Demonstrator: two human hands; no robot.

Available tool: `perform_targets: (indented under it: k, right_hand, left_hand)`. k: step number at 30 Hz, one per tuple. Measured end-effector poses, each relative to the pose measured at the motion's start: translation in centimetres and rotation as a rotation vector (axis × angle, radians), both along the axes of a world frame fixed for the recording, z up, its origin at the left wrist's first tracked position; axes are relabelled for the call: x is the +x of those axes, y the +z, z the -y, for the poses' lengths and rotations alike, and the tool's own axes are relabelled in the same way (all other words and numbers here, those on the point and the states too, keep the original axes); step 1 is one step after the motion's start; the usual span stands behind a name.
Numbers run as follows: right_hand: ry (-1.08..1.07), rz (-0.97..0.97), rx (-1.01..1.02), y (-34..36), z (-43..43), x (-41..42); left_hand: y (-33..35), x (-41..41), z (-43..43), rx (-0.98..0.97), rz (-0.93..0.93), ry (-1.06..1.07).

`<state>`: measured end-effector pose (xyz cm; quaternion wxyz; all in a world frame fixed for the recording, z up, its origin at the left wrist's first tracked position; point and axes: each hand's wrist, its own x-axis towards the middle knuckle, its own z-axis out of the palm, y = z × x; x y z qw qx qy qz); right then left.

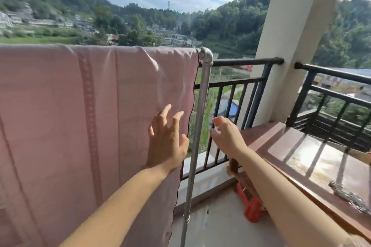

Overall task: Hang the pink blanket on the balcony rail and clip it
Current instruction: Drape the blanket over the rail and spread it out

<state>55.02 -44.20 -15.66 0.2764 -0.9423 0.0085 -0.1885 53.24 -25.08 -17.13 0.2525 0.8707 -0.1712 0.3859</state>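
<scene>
The pink blanket hangs draped over a silver metal pipe rail, covering the left half of the view down to the floor. Its right edge runs just left of the rail's upright post. My left hand is in front of the blanket near that edge, fingers spread, holding nothing. My right hand hovers to the right of the post, fingers loosely curled and empty. No clip shows on the blanket.
A black balcony railing runs behind the post to a white pillar. A brown glossy table stands at right, with metal clips on it. A red object lies on the floor under my right forearm.
</scene>
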Motion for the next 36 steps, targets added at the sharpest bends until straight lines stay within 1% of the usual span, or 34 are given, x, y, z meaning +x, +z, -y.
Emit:
perform_targets:
  k: [3,5,7,10,14,16,18,20,24,27,30,34,36]
  right_hand:
    - [0.068,-0.025,0.078,0.6,3.0,4.4]
    - [0.162,-0.064,0.108,0.6,4.3,7.1]
    - [0.271,-0.13,0.182,0.7,5.1,9.7]
    - [0.456,-0.323,0.346,0.0,5.1,13.6]
    - [0.747,-0.617,0.404,-0.7,3.1,18.9]
    - [0.918,-0.739,0.403,-0.9,1.6,21.0]
    - [1.072,-0.82,0.378,-1.3,0.1,22.4]
    - [1.206,-0.893,0.346,-1.6,-1.0,23.4]
    - [1.401,-0.999,0.288,-2.1,-2.5,24.1]
    - [1.517,-1.086,0.28,-2.2,-3.7,24.4]
    - [1.619,-1.184,0.228,-2.0,-5.1,24.0]
    - [1.626,-1.299,0.203,-1.2,-5.9,23.2]
    - [1.701,-1.32,0.152,-0.9,-5.8,23.1]
  left_hand:
    - [-0.7,2.3,1.5,-0.073,0.05,0.128]
    - [-1.5,3.3,2.4,-0.105,0.021,0.23]
    - [-1.9,4.1,3.2,-0.121,-0.025,0.306]
    - [-2.4,4.8,4.2,-0.124,-0.042,0.407]
    - [-3.1,5.0,5.4,-0.095,0.017,0.549]
    - [-3.4,5.2,6.0,-0.07,0.067,0.635]
    - [-3.6,5.7,6.9,-0.074,0.087,0.733]
    - [-3.5,6.1,8.3,-0.121,0.052,0.843]
    - [-3.4,6.0,11.4,-0.267,-0.06,0.997]
    - [-2.9,6.2,13.8,-0.311,-0.113,1.135]
    - [-2.1,6.7,14.8,-0.347,-0.144,1.271]
    - [-1.3,6.7,14.7,-0.364,-0.297,1.453]
    - [-1.0,6.5,14.5,-0.329,-0.434,1.492]
